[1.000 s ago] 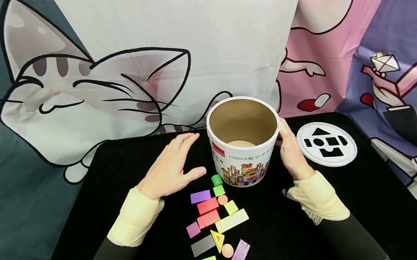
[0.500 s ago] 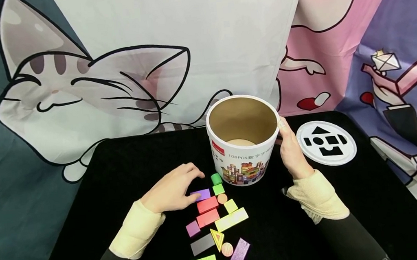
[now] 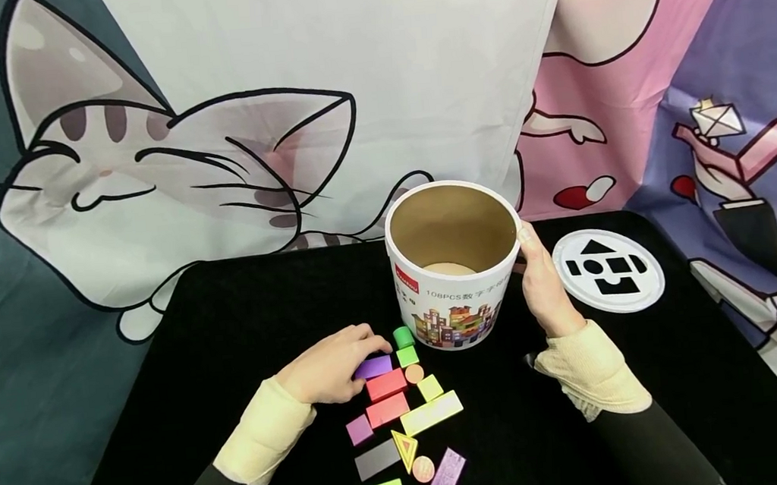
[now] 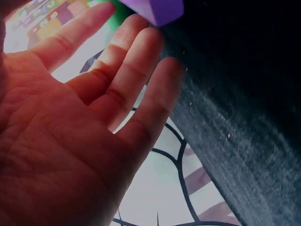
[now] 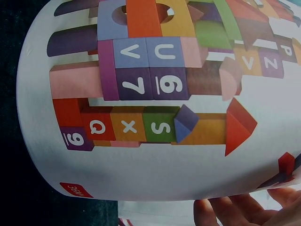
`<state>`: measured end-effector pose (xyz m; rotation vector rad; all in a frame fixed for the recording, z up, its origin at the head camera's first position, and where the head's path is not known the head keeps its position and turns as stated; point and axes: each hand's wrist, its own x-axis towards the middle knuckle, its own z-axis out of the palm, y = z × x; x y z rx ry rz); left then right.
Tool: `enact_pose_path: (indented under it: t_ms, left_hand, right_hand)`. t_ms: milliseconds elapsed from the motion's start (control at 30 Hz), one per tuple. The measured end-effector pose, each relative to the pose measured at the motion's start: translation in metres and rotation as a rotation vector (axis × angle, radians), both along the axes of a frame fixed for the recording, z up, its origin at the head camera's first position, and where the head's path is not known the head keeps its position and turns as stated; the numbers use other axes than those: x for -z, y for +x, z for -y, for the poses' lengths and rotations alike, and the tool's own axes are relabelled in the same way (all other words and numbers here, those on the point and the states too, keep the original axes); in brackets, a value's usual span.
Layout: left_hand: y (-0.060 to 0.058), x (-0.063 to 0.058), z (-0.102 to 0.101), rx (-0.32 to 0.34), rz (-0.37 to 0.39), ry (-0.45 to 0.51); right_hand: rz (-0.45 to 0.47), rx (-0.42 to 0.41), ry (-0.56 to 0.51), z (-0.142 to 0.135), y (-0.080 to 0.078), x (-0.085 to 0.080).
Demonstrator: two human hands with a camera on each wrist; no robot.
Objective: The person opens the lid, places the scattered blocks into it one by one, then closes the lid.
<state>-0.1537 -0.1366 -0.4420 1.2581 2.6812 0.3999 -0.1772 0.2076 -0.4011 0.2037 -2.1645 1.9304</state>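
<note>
My left hand (image 3: 330,365) is down at a purple block (image 3: 374,368), with the thumb at its near left corner and the fingers along its far side. In the left wrist view the purple block (image 4: 164,10) shows right at the fingertips. My right hand (image 3: 548,287) grips the right side of a white bucket (image 3: 458,305), thumb at the rim and the other fingers partly hidden behind the wall. The bucket stands tilted towards me, and its inside shows bare. In the right wrist view, printed blocks cover the bucket's wall (image 5: 141,169) beside the fingertips.
A green cylinder (image 3: 403,337) and a green cube (image 3: 407,356) lie by the bucket's base. Red blocks (image 3: 388,410), a long yellow block (image 3: 432,412) and several other blocks spread towards me. A white lid with shaped holes (image 3: 612,297) lies right of the bucket.
My left hand has come down from beside the bucket and closed in on the purple block. The right hand and the bucket have stayed in place.
</note>
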Motion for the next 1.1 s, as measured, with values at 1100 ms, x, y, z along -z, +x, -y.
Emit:
enact_pose_path:
  t_ms: [1100]
  left_hand:
    - [-0.002, 0.019, -0.004, -0.039, -0.04, -0.045]
  right_hand:
    - [-0.001, 0.0, 0.013, -0.002, -0.001, 0.002]
